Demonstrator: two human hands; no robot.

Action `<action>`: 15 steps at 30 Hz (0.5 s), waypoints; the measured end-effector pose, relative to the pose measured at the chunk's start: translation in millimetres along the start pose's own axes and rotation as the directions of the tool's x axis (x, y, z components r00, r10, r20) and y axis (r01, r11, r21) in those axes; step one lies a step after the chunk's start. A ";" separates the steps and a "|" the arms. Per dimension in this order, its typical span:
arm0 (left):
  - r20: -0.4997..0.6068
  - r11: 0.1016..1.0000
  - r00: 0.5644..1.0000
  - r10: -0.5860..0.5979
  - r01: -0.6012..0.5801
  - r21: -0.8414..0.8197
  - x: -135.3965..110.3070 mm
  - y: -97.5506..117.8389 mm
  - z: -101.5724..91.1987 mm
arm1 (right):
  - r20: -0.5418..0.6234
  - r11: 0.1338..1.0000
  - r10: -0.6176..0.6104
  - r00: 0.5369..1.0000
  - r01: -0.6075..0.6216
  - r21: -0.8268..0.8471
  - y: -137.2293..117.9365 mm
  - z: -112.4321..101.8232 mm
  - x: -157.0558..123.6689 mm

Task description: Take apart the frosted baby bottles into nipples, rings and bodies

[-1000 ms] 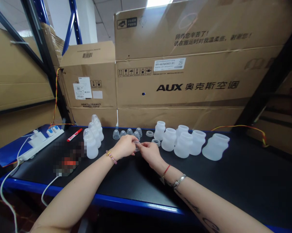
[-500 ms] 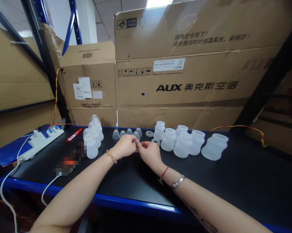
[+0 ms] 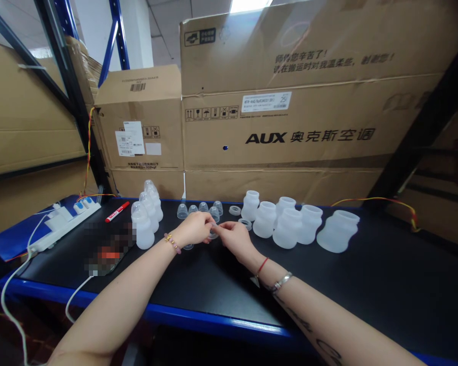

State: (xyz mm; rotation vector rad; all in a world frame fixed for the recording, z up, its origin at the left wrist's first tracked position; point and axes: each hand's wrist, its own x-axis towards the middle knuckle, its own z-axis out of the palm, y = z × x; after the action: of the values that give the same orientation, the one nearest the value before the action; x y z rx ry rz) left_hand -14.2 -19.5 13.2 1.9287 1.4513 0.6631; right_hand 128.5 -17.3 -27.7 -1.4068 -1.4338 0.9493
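Observation:
My left hand and my right hand meet over the middle of the black table. Both pinch one small clear plastic ring piece between their fingertips; most of it is hidden by the fingers. Three capped translucent bottles stand to the left of my hands. Several open bottle bodies stand in a row to the right. Small clear domed caps and two loose rings lie just behind my hands.
Large cardboard boxes wall off the back of the table. A white power strip with cables and a red marker lie at the left. A blurred dark object sits near the left front. A blue shelf post rises behind.
My hands stay together on the small clear piece; the fingers have shifted slightly around it. Nothing else on the table has moved.

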 end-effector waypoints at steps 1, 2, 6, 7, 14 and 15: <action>-0.012 1.000 1.000 0.016 -0.016 0.010 0.7 -1.3 0.9 | 0.009 1.000 0.004 1.000 -0.004 0.013 -1.1 -0.6 -0.6; -0.021 0.999 0.999 0.030 -0.030 0.022 1.2 -2.5 1.7 | 0.016 1.000 0.002 1.000 -0.002 0.016 -2.4 -0.9 -1.3; -0.020 0.991 0.998 0.061 -0.058 0.120 0.1 -3.0 4.2 | -0.002 0.996 -0.019 1.000 0.019 -0.086 -7.7 0.2 -5.6; -0.022 0.986 0.997 0.072 -0.068 0.150 -0.8 -2.2 4.7 | -0.015 0.994 -0.016 1.000 0.014 -0.111 -9.0 1.0 -6.9; -0.038 0.961 0.995 0.093 -0.079 0.266 -5.0 3.9 7.7 | -0.039 0.990 0.045 0.998 -0.050 -0.132 -10.6 5.7 -11.5; -0.043 0.956 0.995 0.095 -0.080 0.282 -5.1 4.3 7.9 | -0.038 0.991 0.045 0.998 -0.049 -0.123 -10.1 6.2 -11.6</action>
State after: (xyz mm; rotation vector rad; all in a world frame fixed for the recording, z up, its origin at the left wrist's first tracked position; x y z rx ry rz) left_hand -7.1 -26.6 10.9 2.2175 1.5712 0.5794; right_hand 118.9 -29.1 -21.0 -1.5470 -1.4602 0.8726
